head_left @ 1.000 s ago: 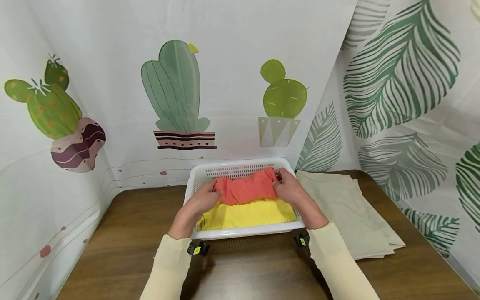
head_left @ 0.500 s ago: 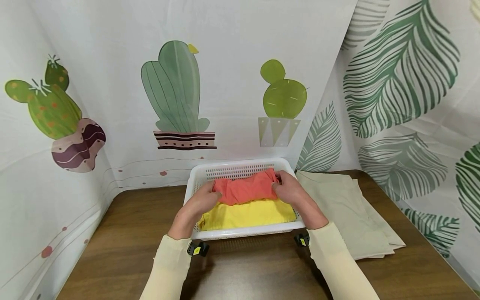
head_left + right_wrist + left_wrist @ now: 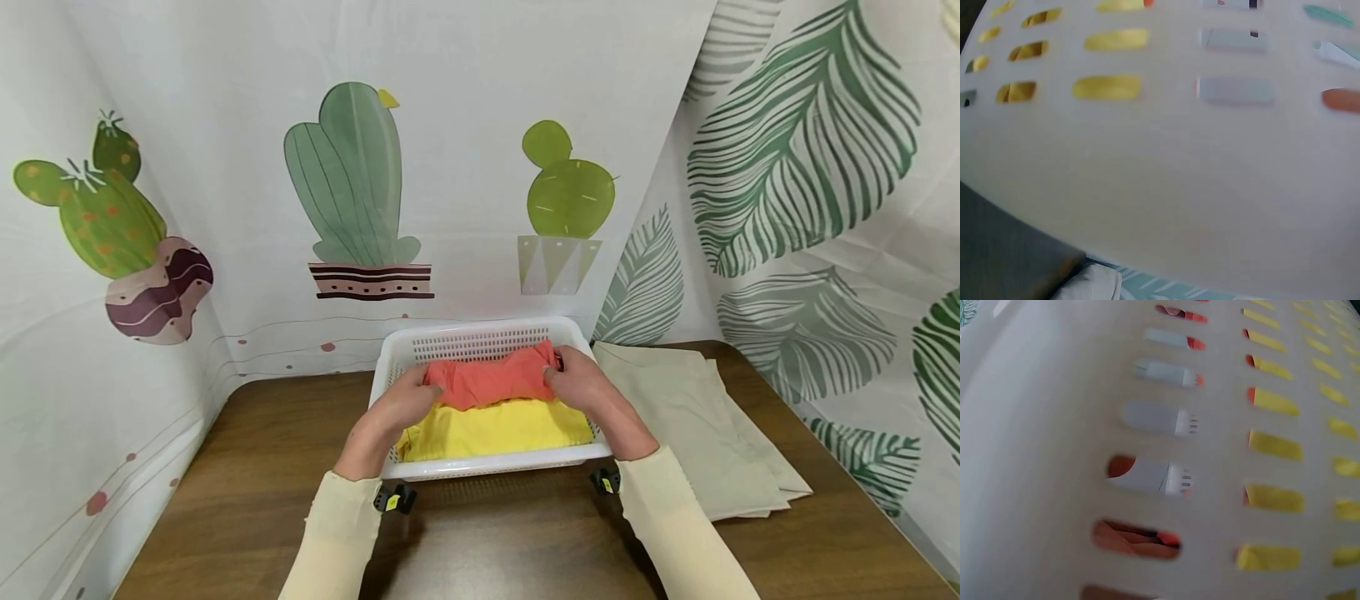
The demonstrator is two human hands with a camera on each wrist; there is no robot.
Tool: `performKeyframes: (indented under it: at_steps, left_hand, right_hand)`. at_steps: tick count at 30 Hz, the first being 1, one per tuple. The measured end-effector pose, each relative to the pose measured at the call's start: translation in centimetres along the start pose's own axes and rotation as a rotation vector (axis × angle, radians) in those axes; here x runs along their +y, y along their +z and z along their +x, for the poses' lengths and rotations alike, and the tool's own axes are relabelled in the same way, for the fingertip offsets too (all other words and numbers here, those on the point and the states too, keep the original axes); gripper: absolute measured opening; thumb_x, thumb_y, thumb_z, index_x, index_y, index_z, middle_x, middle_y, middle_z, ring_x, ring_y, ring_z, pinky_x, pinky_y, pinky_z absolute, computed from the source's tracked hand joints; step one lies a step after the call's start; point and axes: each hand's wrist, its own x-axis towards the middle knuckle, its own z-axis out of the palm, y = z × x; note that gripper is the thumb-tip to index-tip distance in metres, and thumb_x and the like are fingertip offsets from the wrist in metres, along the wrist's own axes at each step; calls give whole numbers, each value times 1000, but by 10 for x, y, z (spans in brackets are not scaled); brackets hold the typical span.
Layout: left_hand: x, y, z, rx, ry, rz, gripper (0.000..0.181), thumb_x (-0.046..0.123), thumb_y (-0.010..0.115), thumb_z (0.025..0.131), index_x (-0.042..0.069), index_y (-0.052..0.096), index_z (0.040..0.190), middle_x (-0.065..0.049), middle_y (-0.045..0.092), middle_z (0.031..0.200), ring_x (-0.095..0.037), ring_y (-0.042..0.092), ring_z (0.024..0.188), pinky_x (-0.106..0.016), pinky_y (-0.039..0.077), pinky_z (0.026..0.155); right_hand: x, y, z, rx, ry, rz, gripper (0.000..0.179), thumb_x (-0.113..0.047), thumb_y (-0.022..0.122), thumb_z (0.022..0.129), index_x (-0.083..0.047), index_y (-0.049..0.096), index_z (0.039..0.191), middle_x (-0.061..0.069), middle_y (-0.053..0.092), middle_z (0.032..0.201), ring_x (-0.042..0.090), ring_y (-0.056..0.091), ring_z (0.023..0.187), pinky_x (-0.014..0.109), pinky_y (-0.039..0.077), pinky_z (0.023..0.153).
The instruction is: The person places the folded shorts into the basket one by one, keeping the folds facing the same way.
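A folded red cloth (image 3: 491,379) lies in a white plastic basket (image 3: 495,461) with slotted walls, at the far side of a folded yellow cloth (image 3: 495,429). My left hand (image 3: 408,398) pinches the red cloth's left end, thumb on top. At its right end my right hand (image 3: 581,379) grips the same cloth, with part of the fingers hidden behind the fabric. In the left wrist view the basket wall (image 3: 1041,456) fills the picture, with yellow cloth (image 3: 1275,500) showing through its slots. The right wrist view likewise shows mostly basket wall (image 3: 1147,181).
The basket stands near the back of a brown wooden table (image 3: 285,467). Right of it lies a pale grey-green folded cloth (image 3: 682,425), flat, with its layers fanned at the corner. A printed white curtain (image 3: 465,167) hangs directly behind the table.
The red cloth's right end has come down slightly, and my right hand has lowered a little with it. My left hand has stayed nearly still.
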Motion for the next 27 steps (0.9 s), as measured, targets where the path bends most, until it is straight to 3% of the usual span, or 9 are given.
performKeyframes:
  at_steps: [8, 12, 15, 18, 20, 27]
  left_hand:
    - [0, -1, -1, 12, -22, 5, 44, 11, 47, 108, 2, 52, 151, -17, 56, 146, -28, 52, 122, -50, 41, 111]
    - [0, -2, -2, 11, -8, 9, 43, 9, 47, 108, -1, 54, 149, -19, 56, 144, -28, 53, 119, -48, 43, 107]
    - [0, -3, -2, 4, -5, 5, 44, 9, 46, 108, -1, 52, 151, -19, 55, 146, -28, 52, 123, -49, 42, 109]
    - [-1, -3, -3, -2, -9, -5, 48, 10, 46, 108, -1, 48, 155, -19, 52, 153, -30, 49, 132, -53, 38, 117]
    - [-1, -4, -3, -4, -3, -5, 50, 10, 46, 108, -1, 45, 157, -19, 49, 156, -31, 47, 137, -55, 34, 120]
    - [-2, -5, -5, 2, -9, 8, 49, 10, 46, 108, 0, 46, 155, -17, 52, 150, -29, 49, 128, -52, 37, 115]
  right_hand:
    - [-1, 0, -2, 8, 4, -32, 37, -14, 54, 106, 6, 48, 138, 15, 54, 103, 26, 52, 87, 34, 42, 75]
    - [-2, -1, -3, 1, -19, -61, 45, -15, 56, 106, 3, 46, 146, 13, 53, 102, 25, 53, 90, 36, 42, 78]
    - [-2, -1, -4, -5, -28, -73, 34, -15, 57, 106, 1, 53, 136, 12, 51, 97, 25, 53, 87, 36, 42, 77]
    - [-2, -1, -4, -9, -32, -80, 15, -14, 57, 105, 0, 56, 109, 10, 47, 88, 24, 50, 80, 35, 40, 73]
    - [-2, -1, -4, -7, -20, -92, 17, -15, 58, 105, -3, 50, 96, 9, 43, 84, 23, 48, 76, 34, 39, 72]
    - [-2, -2, -5, -25, 16, -113, 23, -20, 59, 106, -6, 47, 93, 8, 39, 82, 22, 47, 74, 34, 39, 70]
